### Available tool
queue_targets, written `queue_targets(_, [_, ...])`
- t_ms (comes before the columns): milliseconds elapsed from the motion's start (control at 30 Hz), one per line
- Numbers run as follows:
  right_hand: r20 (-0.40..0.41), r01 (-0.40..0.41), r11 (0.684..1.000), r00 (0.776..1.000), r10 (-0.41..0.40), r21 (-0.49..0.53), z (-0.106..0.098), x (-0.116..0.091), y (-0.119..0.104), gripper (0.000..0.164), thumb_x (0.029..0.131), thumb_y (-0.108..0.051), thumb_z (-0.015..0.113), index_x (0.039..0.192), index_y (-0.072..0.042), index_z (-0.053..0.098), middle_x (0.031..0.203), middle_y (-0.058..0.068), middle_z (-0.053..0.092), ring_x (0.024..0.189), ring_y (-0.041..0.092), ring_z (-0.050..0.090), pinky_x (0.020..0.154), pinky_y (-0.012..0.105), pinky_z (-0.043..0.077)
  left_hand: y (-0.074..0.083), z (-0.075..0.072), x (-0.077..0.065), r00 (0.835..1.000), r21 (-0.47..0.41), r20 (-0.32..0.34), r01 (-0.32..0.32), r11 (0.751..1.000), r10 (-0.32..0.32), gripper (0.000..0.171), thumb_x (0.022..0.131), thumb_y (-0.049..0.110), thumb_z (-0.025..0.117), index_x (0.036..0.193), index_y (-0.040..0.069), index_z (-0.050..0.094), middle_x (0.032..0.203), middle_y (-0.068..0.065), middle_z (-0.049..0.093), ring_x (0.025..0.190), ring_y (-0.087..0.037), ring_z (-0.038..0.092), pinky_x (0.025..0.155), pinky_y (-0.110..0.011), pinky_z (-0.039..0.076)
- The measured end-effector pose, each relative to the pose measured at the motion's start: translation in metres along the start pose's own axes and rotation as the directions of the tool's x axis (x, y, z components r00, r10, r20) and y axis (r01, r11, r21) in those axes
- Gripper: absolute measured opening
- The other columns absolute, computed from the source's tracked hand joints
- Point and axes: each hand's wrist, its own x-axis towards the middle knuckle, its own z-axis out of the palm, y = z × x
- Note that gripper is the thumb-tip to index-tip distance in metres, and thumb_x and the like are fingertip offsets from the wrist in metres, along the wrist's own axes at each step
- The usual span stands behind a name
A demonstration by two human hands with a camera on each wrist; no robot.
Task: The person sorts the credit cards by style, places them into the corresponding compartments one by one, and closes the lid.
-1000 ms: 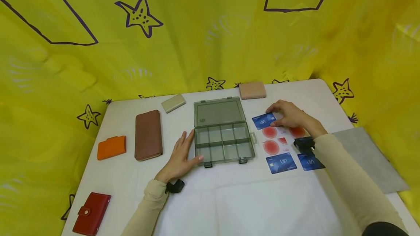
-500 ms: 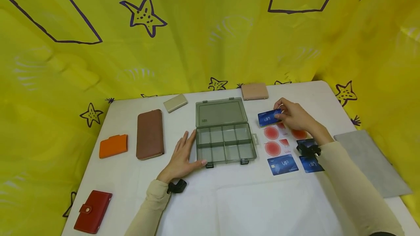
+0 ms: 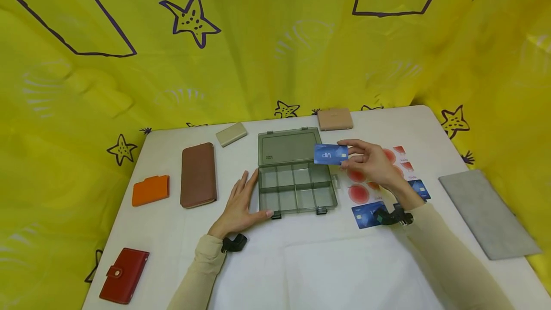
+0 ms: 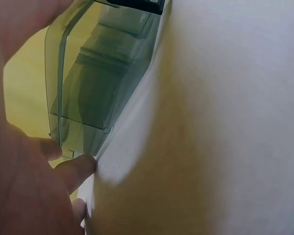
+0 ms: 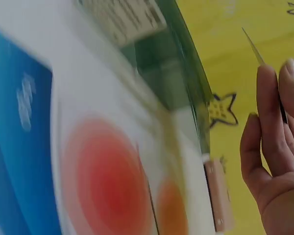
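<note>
My right hand (image 3: 375, 164) pinches a blue VIP card (image 3: 328, 154) between thumb and fingers, over the right side of a clear green compartment box (image 3: 296, 187). The right wrist view shows that card (image 5: 253, 45) nearly edge-on. With its hinged lid (image 3: 287, 147) laid back, the box shows several bare compartments. My left hand (image 3: 236, 212) rests at the box's left side, fingers stretched out and thumb at the front corner. Its fingertips touch the box wall (image 4: 83, 112) in the left wrist view. Red-and-white cards (image 3: 358, 194) and blue VIP cards (image 3: 365, 217) lie under and beside my right arm.
Left of the box lie a brown long wallet (image 3: 198, 175), an orange card holder (image 3: 150, 190) and a red snap wallet (image 3: 125, 275). Behind are a beige case (image 3: 231, 134) and a tan wallet (image 3: 335, 119). A grey flat sheet (image 3: 488, 212) overhangs the table's right edge.
My right hand has lifted the blue VIP card from the rows of cards and carried it left, over the box. The left hand has stayed at the box.
</note>
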Motion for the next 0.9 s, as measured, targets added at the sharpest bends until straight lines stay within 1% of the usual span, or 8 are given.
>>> queue_targets(100, [0.094,0.022,0.995,0.995,-0.031,0.092,0.02,-0.003,0.0,0.064,0.091,0.005,0.079,0.15,0.006,0.053,0.109,0.005,0.071,0.092,0.011,0.075,0.082,0.019,0.063,-0.001,0.0,0.0,1.0,0.001,0.002,0.0,1.0,0.0,0.119,0.085,0.054,0.082,0.173,0.021,0.009,0.177,-0.016,0.019,0.166,-0.039,0.001,0.132,-0.067,0.005])
queue_targets(167, [0.143,0.052,0.994,0.987,-0.066,0.095,0.035,-0.005,-0.001,0.066,0.089,0.004,0.082,0.149,0.005,0.054,0.108,0.006,0.07,0.092,0.012,0.072,0.083,0.019,0.062,-0.001,0.0,0.0,1.0,0.003,0.002,-0.002,1.0,0.002,0.121,0.084,0.054,0.083,0.173,0.02,0.01,0.177,-0.016,0.02,0.166,-0.039,0.001,0.131,-0.068,0.006])
queue_targets(200, [0.157,0.074,0.994,0.984,-0.085,0.077,0.042,-0.006,-0.002,0.066,0.088,0.003,0.084,0.148,0.005,0.056,0.107,0.008,0.07,0.092,0.014,0.071,0.087,0.02,0.061,-0.002,0.0,0.0,1.0,0.003,0.002,-0.003,1.0,0.003,0.121,0.083,0.054,0.084,0.173,0.02,0.01,0.177,-0.016,0.021,0.166,-0.039,0.001,0.131,-0.068,0.006])
queue_targets(300, [0.158,0.131,0.99,0.98,-0.122,-0.051,0.061,-0.008,-0.005,0.064,0.084,-0.005,0.089,0.142,-0.002,0.065,0.107,0.009,0.071,0.092,0.022,0.067,0.086,0.024,0.059,-0.001,-0.001,-0.001,1.0,0.0,0.006,-0.005,1.0,0.005,0.123,0.082,0.054,0.085,0.173,0.019,0.01,0.177,-0.016,0.02,0.166,-0.04,0.001,0.131,-0.068,0.004])
queue_targets(433, [0.153,0.199,0.96,0.973,-0.17,-0.196,0.081,-0.01,-0.01,0.063,0.078,-0.013,0.095,0.136,-0.01,0.071,0.122,0.009,0.074,0.099,0.027,0.067,0.084,0.032,0.06,-0.001,-0.001,-0.001,1.0,0.001,0.008,-0.008,1.0,0.008,0.124,0.081,0.055,0.084,0.173,0.017,0.011,0.177,-0.017,0.02,0.166,-0.04,0.001,0.131,-0.068,0.004])
queue_targets(667, [0.208,0.308,0.921,0.943,-0.261,-0.238,0.108,-0.004,-0.013,0.062,0.074,-0.019,0.098,0.13,-0.014,0.075,0.126,0.003,0.073,0.111,0.025,0.065,0.09,0.037,0.055,-0.001,0.0,-0.001,1.0,-0.002,0.004,0.008,1.0,-0.008,0.124,0.081,0.054,0.085,0.173,0.021,0.01,0.178,-0.017,0.017,0.166,-0.043,0.001,0.13,-0.071,0.006])
queue_targets(833, [0.209,0.328,0.892,0.939,-0.273,-0.312,0.119,-0.002,-0.013,0.059,0.072,-0.021,0.1,0.126,-0.014,0.077,0.131,0.005,0.069,0.126,0.031,0.062,0.108,0.054,0.052,-0.002,0.0,0.001,1.0,0.001,0.014,0.006,1.0,-0.006,0.124,0.081,0.055,0.085,0.173,0.022,0.009,0.178,-0.017,0.018,0.166,-0.042,0.0,0.13,-0.07,0.004])
queue_targets(900, [0.207,0.322,0.884,0.942,-0.263,-0.34,0.121,-0.002,-0.013,0.058,0.073,-0.022,0.1,0.126,-0.014,0.077,0.133,0.006,0.067,0.128,0.033,0.061,0.109,0.059,0.05,-0.002,0.001,0.001,1.0,0.004,0.013,0.009,1.0,-0.009,0.125,0.081,0.056,0.085,0.173,0.022,0.008,0.178,-0.017,0.018,0.166,-0.042,0.0,0.13,-0.07,0.004])
